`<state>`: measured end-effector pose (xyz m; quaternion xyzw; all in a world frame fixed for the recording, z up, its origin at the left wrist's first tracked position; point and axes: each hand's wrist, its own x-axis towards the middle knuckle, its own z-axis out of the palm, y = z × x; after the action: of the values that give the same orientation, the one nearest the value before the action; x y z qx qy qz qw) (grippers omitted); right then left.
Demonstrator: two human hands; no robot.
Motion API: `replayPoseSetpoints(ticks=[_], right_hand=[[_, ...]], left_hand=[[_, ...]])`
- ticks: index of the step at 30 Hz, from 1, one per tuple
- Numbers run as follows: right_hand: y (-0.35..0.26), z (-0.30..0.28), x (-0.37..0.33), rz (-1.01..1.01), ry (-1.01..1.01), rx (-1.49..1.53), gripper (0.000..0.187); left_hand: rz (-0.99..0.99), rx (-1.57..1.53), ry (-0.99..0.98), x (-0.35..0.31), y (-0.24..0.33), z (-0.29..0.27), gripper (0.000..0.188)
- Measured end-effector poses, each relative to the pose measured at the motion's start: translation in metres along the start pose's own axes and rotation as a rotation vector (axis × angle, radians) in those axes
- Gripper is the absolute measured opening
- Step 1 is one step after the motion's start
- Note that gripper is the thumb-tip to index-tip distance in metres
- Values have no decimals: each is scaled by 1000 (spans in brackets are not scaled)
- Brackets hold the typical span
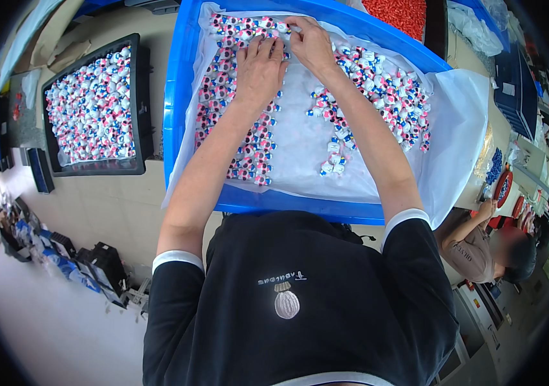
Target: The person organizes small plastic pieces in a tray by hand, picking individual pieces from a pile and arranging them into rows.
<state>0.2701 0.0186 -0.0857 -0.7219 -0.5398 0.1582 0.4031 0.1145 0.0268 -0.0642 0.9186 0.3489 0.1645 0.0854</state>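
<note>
A blue tray (170, 122) lined with a white sheet (300, 148) lies before me. Down its left side, small painted figurines (248, 151) in white, pink, blue and black stand in close rows. My left hand (261, 72) rests over the upper part of these rows, fingers stretched out and slightly apart. At the far end of the top row, my right hand (315, 48) has its thumb and fingers bent around a small figurine (282, 27), partly hidden by the fingertips. A loose heap of similar figurines (393, 96) lies to the right, under and beyond my right forearm.
A black crate (142, 109) full of similar figurines stands at the left. Small red pieces (396, 16) fill a container beyond the tray. On the right, a person (480, 251) sits by a red round dish (504, 186). Black boxes (100, 267) stand at the lower left.
</note>
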Motion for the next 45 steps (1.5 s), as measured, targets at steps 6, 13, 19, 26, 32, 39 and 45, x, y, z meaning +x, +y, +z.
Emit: replayPoseSetpoints(ticks=[6, 13, 19, 26, 32, 39, 45], right_hand=[[-5, -2, 1, 19, -61, 24, 25], [-4, -2, -2, -231, 44, -302, 18], [-3, -2, -1, -62, 41, -104, 17], [0, -8, 0, -126, 1, -85, 18], [-7, -44, -16, -121, -171, -123, 18], [-6, -101, -31, -56, -172, -215, 16], [-19, -123, -54, 25, -307, -346, 21]], left_hand=[[-4, 4, 51, -2, -1, 2, 46], [15, -31, 91, -3, -1, 3, 46], [5, -32, 88, -4, -2, 3, 47], [7, -2, 69, -1, 0, 3, 52], [0, 23, 11, 1, 1, 1, 55], [4, -12, 152, -22, -5, -27, 33], [-121, -293, -145, -78, 27, -94, 23]])
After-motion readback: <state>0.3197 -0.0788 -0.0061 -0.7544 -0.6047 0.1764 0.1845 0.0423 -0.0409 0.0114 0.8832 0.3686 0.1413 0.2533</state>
